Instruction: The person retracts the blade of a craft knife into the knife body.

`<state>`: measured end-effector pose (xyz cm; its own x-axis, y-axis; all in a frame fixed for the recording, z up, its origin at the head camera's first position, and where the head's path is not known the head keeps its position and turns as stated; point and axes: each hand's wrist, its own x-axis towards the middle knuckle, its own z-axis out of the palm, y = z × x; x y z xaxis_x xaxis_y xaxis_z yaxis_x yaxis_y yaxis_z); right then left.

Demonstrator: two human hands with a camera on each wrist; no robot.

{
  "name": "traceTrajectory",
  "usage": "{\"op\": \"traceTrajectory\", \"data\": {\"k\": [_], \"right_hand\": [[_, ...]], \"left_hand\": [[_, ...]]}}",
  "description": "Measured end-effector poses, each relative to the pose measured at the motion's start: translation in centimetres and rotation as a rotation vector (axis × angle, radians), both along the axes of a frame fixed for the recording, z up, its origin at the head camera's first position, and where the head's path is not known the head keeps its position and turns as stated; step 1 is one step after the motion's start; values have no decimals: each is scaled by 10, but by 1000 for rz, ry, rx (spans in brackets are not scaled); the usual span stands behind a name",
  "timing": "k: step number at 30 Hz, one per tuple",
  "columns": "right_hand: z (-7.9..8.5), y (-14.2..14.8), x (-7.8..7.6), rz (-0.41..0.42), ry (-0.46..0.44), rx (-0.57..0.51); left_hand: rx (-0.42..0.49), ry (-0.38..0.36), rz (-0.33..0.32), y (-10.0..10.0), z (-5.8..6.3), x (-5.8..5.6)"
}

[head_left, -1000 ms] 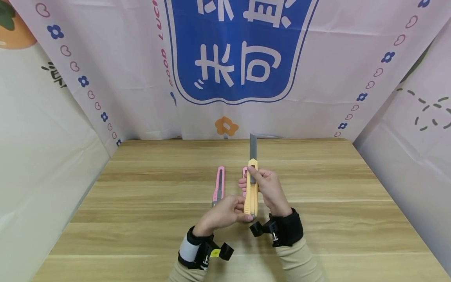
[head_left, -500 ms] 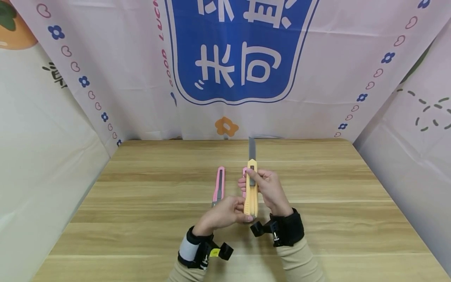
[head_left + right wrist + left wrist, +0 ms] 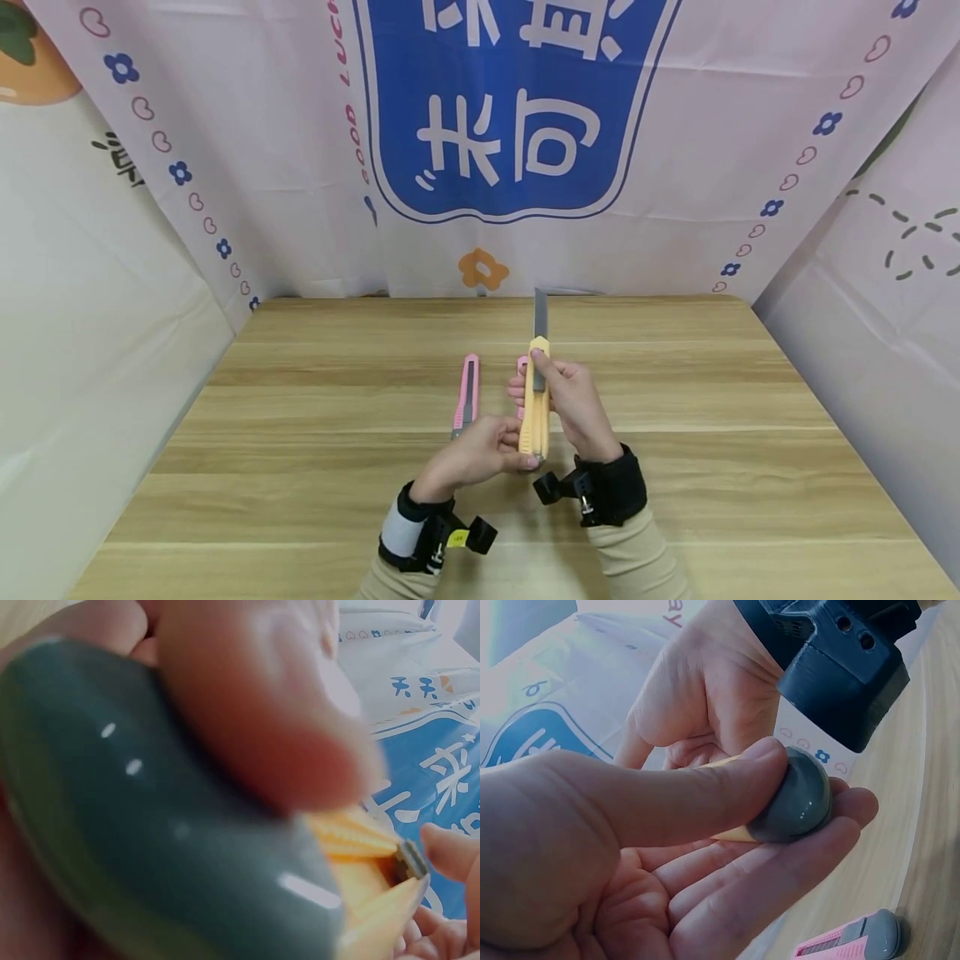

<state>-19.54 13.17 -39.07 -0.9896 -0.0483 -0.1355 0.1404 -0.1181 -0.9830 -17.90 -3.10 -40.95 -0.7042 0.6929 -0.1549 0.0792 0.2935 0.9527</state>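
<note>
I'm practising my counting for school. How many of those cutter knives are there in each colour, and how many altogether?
Yellow knife: 1
Pink knives: 2 (one is mostly hidden behind the yellow one, so I'm counting it by the bit that shows)
Total: 3

Wht backdrop w/ blue emblem & orange flower hangs behind wood-grain tbl.

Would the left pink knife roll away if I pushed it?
The pink knife probably wouldn't roll; it lies flat, slot facing up. It might slide, since the table looks smooth. It seems stiff: its body looks straight.
</note>
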Motion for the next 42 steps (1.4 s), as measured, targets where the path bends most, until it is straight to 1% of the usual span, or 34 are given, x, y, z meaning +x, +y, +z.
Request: {"op": "traceTrajectory", "data": {"k": [3, 5, 11, 14, 21, 27, 31, 42], "right_hand": [[0, 0, 0, -17, -22, 9], [-1, -1, -1, -17, -16, 9], [-5, 0, -2, 7, 62, -20], [-6, 1, -2, 18, 86, -26], [-5, 3, -2, 40, 89, -10], [-5, 2, -2, 43, 98, 8], [-5, 1, -2, 40, 103, -3], [-4, -2, -2, -6, 4, 3]], "left_hand": [[-1, -11, 6, 1, 1, 0], [-1, -15, 6, 1, 1, 0], [-17, -12, 10, 2, 1, 0], [-17, -2, 7, 2, 1, 0], [-11, 1, -8, 1, 0, 0], [-1, -9, -19, 0, -2, -1], [5, -13, -18, -2, -1, -1], [6, -12, 12, -2, 1, -1]]}}
